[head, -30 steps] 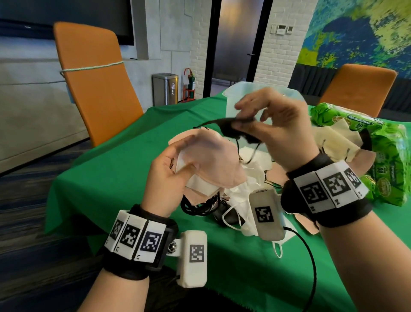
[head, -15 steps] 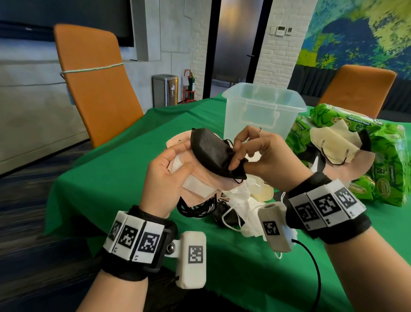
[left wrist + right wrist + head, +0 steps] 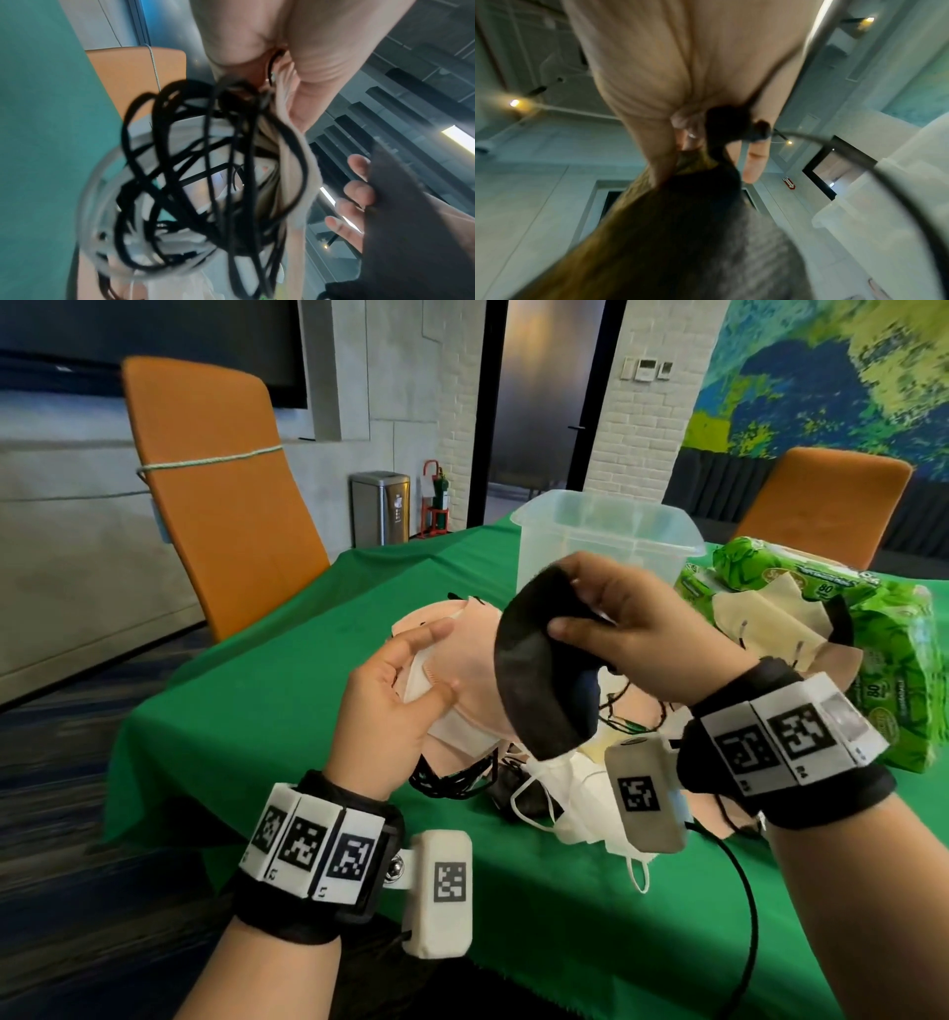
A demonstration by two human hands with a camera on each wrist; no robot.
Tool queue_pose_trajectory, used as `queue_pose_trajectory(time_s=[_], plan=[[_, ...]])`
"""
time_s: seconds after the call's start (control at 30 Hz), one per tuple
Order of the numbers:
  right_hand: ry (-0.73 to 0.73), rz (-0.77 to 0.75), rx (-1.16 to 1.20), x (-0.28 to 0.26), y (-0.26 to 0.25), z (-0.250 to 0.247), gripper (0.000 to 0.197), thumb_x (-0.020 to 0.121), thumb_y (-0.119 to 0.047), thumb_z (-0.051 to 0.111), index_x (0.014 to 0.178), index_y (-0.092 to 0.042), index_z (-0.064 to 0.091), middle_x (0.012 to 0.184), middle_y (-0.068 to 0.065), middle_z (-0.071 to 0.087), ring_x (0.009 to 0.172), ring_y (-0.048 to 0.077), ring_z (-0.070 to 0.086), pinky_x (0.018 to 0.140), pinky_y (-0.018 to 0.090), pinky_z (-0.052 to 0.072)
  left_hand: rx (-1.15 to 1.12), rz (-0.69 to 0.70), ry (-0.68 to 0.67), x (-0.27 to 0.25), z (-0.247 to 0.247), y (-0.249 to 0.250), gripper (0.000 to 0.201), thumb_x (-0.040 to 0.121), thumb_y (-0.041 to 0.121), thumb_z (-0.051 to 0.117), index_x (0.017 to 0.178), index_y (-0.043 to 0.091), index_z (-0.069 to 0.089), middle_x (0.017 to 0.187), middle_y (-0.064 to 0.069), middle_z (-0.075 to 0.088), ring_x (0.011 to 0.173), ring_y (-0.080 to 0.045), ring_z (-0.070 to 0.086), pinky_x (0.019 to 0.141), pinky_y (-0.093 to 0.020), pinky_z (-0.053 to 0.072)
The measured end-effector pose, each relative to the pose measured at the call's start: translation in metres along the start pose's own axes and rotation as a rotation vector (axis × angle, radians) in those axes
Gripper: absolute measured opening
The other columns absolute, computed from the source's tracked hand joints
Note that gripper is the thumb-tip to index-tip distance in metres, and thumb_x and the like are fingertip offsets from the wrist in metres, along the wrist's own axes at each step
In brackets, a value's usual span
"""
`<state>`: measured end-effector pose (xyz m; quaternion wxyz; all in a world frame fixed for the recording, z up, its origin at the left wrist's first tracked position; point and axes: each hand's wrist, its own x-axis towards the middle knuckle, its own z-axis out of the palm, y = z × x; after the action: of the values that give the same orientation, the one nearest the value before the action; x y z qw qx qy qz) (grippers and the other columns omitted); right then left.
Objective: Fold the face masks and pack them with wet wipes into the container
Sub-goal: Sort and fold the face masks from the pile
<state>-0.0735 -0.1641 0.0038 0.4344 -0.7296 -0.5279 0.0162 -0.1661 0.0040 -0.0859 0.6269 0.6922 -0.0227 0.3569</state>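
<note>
**Two hands, two sets of masks above a green table**

Green cloth covers the table (image 3: 308,711) that fills the lower middle of the head view, with orange chairs (image 3: 221,495) at upper left and upper right and a steel bin (image 3: 380,508) by the far wall.

Left of centre, the left hand (image 3: 390,706) grips a stack of pink and white masks (image 3: 462,680), thumb pressed on top; in the left wrist view their black ear loops (image 3: 195,172) hang in a tangle below the palm. Just right of it, the right hand (image 3: 631,639) pinches a black mask (image 3: 539,675), folded into a curved half and held touching the stack's right side.

Behind both hands, at upper centre, the clear container (image 3: 606,546) stands upright on the cloth. Green wipes packs (image 3: 893,670) lie at the right edge, a beige mask (image 3: 765,618) resting against them. More loose masks (image 3: 570,793), white and black, lie heaped on the cloth under the hands.
</note>
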Motion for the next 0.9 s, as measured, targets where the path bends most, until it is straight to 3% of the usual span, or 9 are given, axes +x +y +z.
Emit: queue_pose_trajectory(time_s=[0.1, 0.13, 0.2, 0.27, 0.57, 0.63, 0.73, 0.8, 0.9], plan=[[-0.128, 0.048, -0.375, 0.005, -0.004, 0.008, 0.034, 0.086, -0.007, 0.061, 0.117, -0.017, 0.050, 0.096, -0.002, 0.067, 0.093, 0.014, 0.061, 0.088, 0.029, 0.045, -0.027, -0.011, -0.056, -0.001, 0.002, -0.001, 0.051, 0.078, -0.012, 0.064, 0.109, 0.027, 0.058, 0.112, 0.017, 0.061, 0.100, 0.013, 0.056, 0.091, -0.009, 0.042], [-0.166, 0.037, -0.484, 0.007, -0.005, 0.011, 0.039, 0.086, -0.011, 0.061, 0.122, -0.016, 0.048, 0.093, -0.004, 0.066, 0.090, 0.015, 0.059, 0.090, 0.032, 0.041, -0.043, -0.025, -0.077, -0.001, 0.003, -0.001, 0.052, 0.078, -0.014, 0.063, 0.111, 0.026, 0.059, 0.113, 0.015, 0.062, 0.101, 0.009, 0.058, 0.090, -0.012, 0.044], [-0.229, 0.000, -0.660, 0.012, -0.008, 0.017, 0.045, 0.087, -0.018, 0.061, 0.128, -0.017, 0.043, 0.077, -0.019, 0.054, 0.080, 0.007, 0.052, 0.092, 0.031, 0.031, -0.083, -0.043, -0.119, -0.001, 0.004, -0.002, 0.056, 0.078, -0.019, 0.059, 0.115, 0.023, 0.059, 0.117, 0.012, 0.064, 0.109, -0.001, 0.059, 0.094, -0.019, 0.046], [-0.283, -0.024, -0.797, 0.016, -0.012, 0.019, 0.047, 0.088, -0.023, 0.059, 0.129, -0.018, 0.038, 0.077, -0.020, 0.049, 0.089, 0.010, 0.050, 0.093, 0.030, 0.024, -0.097, -0.036, -0.150, -0.002, 0.004, -0.002, 0.058, 0.077, -0.020, 0.057, 0.116, 0.022, 0.059, 0.119, 0.013, 0.065, 0.115, -0.006, 0.057, 0.098, -0.022, 0.044], [-0.288, -0.063, -0.926, 0.020, -0.012, 0.022, 0.046, 0.081, -0.032, 0.065, 0.121, -0.021, 0.045, 0.091, -0.013, 0.054, 0.101, 0.016, 0.054, 0.087, 0.026, 0.020, -0.073, -0.014, -0.197, -0.003, 0.005, 0.002, 0.052, 0.082, -0.015, 0.056, 0.119, 0.021, 0.056, 0.121, 0.015, 0.059, 0.114, 0.007, 0.053, 0.093, -0.008, 0.039], [-0.202, -0.091, -0.881, 0.019, -0.008, 0.020, 0.036, 0.082, -0.030, 0.066, 0.115, -0.020, 0.055, 0.095, -0.007, 0.063, 0.097, 0.016, 0.055, 0.085, 0.025, 0.022, -0.066, -0.028, -0.182, -0.002, 0.003, 0.000, 0.052, 0.081, -0.014, 0.058, 0.120, 0.020, 0.056, 0.122, 0.013, 0.060, 0.115, 0.004, 0.054, 0.095, -0.012, 0.040], [0.087, -0.187, -0.605, 0.017, 0.000, 0.013, 0.016, 0.075, -0.020, 0.069, 0.088, -0.011, 0.069, 0.076, -0.004, 0.065, 0.070, 0.005, 0.051, 0.069, 0.010, 0.029, -0.077, -0.037, -0.143, -0.002, 0.001, -0.002, 0.051, 0.076, -0.007, 0.061, 0.116, 0.024, 0.059, 0.120, 0.015, 0.062, 0.116, -0.001, 0.055, 0.098, -0.017, 0.042], [0.318, -0.160, -0.332, 0.015, 0.002, 0.008, 0.006, 0.072, -0.016, 0.066, 0.077, -0.015, 0.065, 0.066, -0.021, 0.059, 0.064, -0.002, 0.050, 0.063, 0.006, 0.035, -0.084, -0.045, -0.109, -0.002, 0.000, -0.001, 0.050, 0.075, -0.008, 0.059, 0.113, 0.025, 0.059, 0.118, 0.014, 0.062, 0.114, -0.001, 0.056, 0.097, -0.019, 0.044], [0.538, -0.161, -0.029, 0.016, -0.001, 0.003, 0.023, 0.074, -0.010, 0.064, 0.071, -0.028, 0.050, 0.062, -0.026, 0.055, 0.062, -0.004, 0.051, 0.062, 0.013, 0.040, -0.048, -0.066, -0.065, -0.001, -0.001, -0.003, 0.051, 0.079, -0.014, 0.057, 0.105, 0.030, 0.063, 0.110, 0.016, 0.065, 0.109, -0.003, 0.058, 0.094, -0.023, 0.045]])
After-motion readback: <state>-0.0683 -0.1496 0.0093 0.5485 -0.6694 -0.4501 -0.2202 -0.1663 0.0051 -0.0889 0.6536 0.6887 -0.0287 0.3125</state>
